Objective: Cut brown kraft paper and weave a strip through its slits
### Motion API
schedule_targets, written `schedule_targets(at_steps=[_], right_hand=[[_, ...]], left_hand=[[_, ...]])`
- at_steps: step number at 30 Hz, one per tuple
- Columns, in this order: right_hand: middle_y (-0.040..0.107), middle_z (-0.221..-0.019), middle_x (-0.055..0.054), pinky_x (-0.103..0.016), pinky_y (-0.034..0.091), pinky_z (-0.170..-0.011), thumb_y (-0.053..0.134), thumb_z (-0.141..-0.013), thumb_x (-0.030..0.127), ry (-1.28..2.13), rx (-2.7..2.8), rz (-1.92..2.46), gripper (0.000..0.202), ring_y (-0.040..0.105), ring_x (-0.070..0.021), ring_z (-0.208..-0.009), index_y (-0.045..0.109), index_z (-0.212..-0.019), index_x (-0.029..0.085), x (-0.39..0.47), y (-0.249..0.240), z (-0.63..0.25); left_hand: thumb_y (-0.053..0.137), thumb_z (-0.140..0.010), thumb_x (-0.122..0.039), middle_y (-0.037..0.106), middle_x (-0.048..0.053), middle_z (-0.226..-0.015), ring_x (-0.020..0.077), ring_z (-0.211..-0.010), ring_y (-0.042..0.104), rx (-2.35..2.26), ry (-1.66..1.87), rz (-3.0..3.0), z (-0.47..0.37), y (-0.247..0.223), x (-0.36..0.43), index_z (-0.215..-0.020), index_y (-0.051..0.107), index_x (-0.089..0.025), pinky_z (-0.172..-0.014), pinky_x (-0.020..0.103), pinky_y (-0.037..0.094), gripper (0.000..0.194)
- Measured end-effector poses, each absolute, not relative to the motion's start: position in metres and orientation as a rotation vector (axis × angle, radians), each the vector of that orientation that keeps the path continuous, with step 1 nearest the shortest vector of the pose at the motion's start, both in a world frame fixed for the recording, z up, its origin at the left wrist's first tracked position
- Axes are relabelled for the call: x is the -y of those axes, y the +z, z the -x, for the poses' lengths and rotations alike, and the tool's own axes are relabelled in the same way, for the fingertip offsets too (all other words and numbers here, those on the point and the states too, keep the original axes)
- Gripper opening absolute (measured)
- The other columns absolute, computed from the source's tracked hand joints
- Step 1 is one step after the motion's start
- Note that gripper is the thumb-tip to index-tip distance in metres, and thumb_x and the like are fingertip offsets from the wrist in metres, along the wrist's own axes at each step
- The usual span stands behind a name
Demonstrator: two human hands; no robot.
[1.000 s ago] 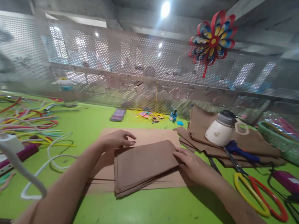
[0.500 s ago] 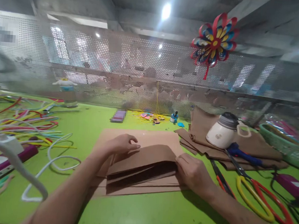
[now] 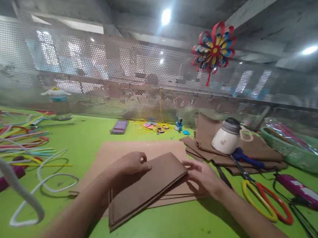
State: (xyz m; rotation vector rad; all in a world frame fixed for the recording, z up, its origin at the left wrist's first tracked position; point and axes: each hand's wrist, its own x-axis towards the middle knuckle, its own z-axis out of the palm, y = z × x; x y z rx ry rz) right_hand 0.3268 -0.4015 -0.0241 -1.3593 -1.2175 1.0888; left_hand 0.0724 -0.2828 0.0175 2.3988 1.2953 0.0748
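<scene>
A folded brown sheet, its layers showing along the near edge, lies slanted over a stack of lighter brown sheets on the green table. Whether it is paper or cloth I cannot tell. My left hand rests on its upper left part, fingers loosely curved, thumb apart, nothing gripped. At the sheet's right corner is my right hand, fingers stretched out and touching the edge. Right of that hand lie large scissors with one yellow and one red handle.
A white thermos jug stands on folded brown material at the right, beside a green basket. Purple power strips lie on both sides. Coloured strips and a white cable cover the left. A pinwheel hangs above.
The folded sheet has turned, its left end coming nearer to me, and its gaping layers now lie flat together. My right hand has loosened from a pinch on its edge. The view has shifted rightward.
</scene>
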Motion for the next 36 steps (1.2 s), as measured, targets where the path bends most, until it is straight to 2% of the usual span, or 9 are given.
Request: schedule_targets(at_steps=[3, 7, 11, 13, 18, 21, 25, 30, 36], right_hand=[[0.067, -0.084, -0.004, -0.028, 0.054, -0.066, 0.073, -0.072, 0.031, 1.260, 0.877, 1.347, 0.033, 0.061, -0.0112, -0.063, 0.065, -0.101, 0.017, 0.399, -0.023, -0.318], [0.064, -0.068, 0.002, -0.021, 0.046, -0.049, 0.081, -0.062, 0.034, 1.165, 0.971, 1.360, 0.043, 0.053, -0.0076, -0.049, 0.063, -0.097, 0.015, 0.392, -0.033, -0.313], [0.058, -0.046, 0.003, -0.019, 0.035, -0.034, 0.071, -0.070, 0.046, 0.989, 1.126, 1.509, 0.035, 0.049, -0.0105, -0.036, 0.060, -0.082, 0.015, 0.392, -0.042, -0.314], [0.057, -0.045, 0.002, -0.019, 0.033, -0.031, 0.064, -0.075, 0.053, 0.962, 1.133, 1.553, 0.037, 0.049, -0.0112, -0.033, 0.057, -0.076, 0.017, 0.392, -0.045, -0.315], [0.062, -0.053, -0.001, -0.019, 0.037, -0.034, 0.057, -0.077, 0.063, 0.909, 1.176, 1.518, 0.047, 0.057, -0.0128, -0.040, 0.055, -0.068, 0.017, 0.391, -0.050, -0.318], [0.061, -0.048, -0.002, -0.020, 0.036, -0.035, 0.050, -0.081, 0.066, 0.914, 1.188, 1.542, 0.052, 0.055, -0.0125, -0.037, 0.055, -0.065, 0.017, 0.393, -0.050, -0.322], [0.059, -0.044, -0.003, -0.024, 0.040, -0.037, 0.048, -0.083, 0.066, 0.967, 1.112, 1.562, 0.052, 0.051, -0.0137, -0.036, 0.057, -0.063, 0.018, 0.395, -0.046, -0.326], [0.063, -0.056, -0.003, -0.030, 0.050, -0.045, 0.059, -0.079, 0.057, 0.882, 0.948, 1.450, 0.041, 0.057, -0.0184, -0.050, 0.063, -0.065, 0.019, 0.394, -0.041, -0.335], [0.062, -0.054, -0.004, -0.027, 0.046, -0.036, 0.071, -0.072, 0.037, 0.725, 0.596, 1.347, 0.022, 0.055, -0.0166, -0.044, 0.064, -0.065, 0.018, 0.391, -0.019, -0.385]], left_hand=[[0.055, -0.072, -0.050, 0.070, 0.012, -0.093, 0.0258, -0.080, 0.061, -1.262, 0.088, -2.391, -0.074, 0.016, 0.284, -0.092, 0.067, -0.015, -0.064, 0.032, 0.039, 0.042], [0.055, -0.072, -0.048, 0.065, 0.006, -0.077, 0.0216, -0.070, 0.056, -1.200, 0.127, -2.363, -0.073, 0.013, 0.280, -0.077, 0.061, -0.016, -0.059, 0.029, 0.034, 0.033], [0.053, -0.073, -0.050, 0.060, 0.003, -0.073, 0.0189, -0.069, 0.052, -1.172, 0.215, -2.334, -0.071, 0.012, 0.278, -0.073, 0.056, -0.017, -0.058, 0.028, 0.032, 0.033], [0.051, -0.074, -0.052, 0.058, 0.002, -0.072, 0.0183, -0.069, 0.051, -1.161, 0.250, -2.325, -0.072, 0.013, 0.278, -0.072, 0.054, -0.017, -0.059, 0.028, 0.032, 0.034], [0.052, -0.074, -0.053, 0.060, 0.002, -0.074, 0.0184, -0.070, 0.052, -1.092, 0.272, -2.283, -0.072, 0.013, 0.277, -0.074, 0.056, -0.017, -0.062, 0.028, 0.034, 0.036], [0.051, -0.074, -0.055, 0.060, 0.002, -0.074, 0.0185, -0.070, 0.052, -1.062, 0.269, -2.256, -0.071, 0.012, 0.274, -0.075, 0.058, -0.016, -0.062, 0.028, 0.034, 0.039], [0.050, -0.074, -0.057, 0.058, 0.001, -0.072, 0.0171, -0.068, 0.050, -1.025, 0.271, -2.225, -0.071, 0.013, 0.274, -0.073, 0.058, -0.016, -0.062, 0.028, 0.035, 0.041], [0.052, -0.073, -0.054, 0.057, 0.000, -0.070, 0.0158, -0.068, 0.049, -1.018, 0.305, -2.183, -0.071, 0.018, 0.281, -0.071, 0.056, -0.017, -0.061, 0.026, 0.037, 0.038], [0.054, -0.072, -0.050, 0.060, 0.002, -0.071, 0.0188, -0.071, 0.053, -1.122, 0.387, -2.202, -0.069, 0.015, 0.276, -0.071, 0.058, -0.016, -0.062, 0.028, 0.039, 0.033]])
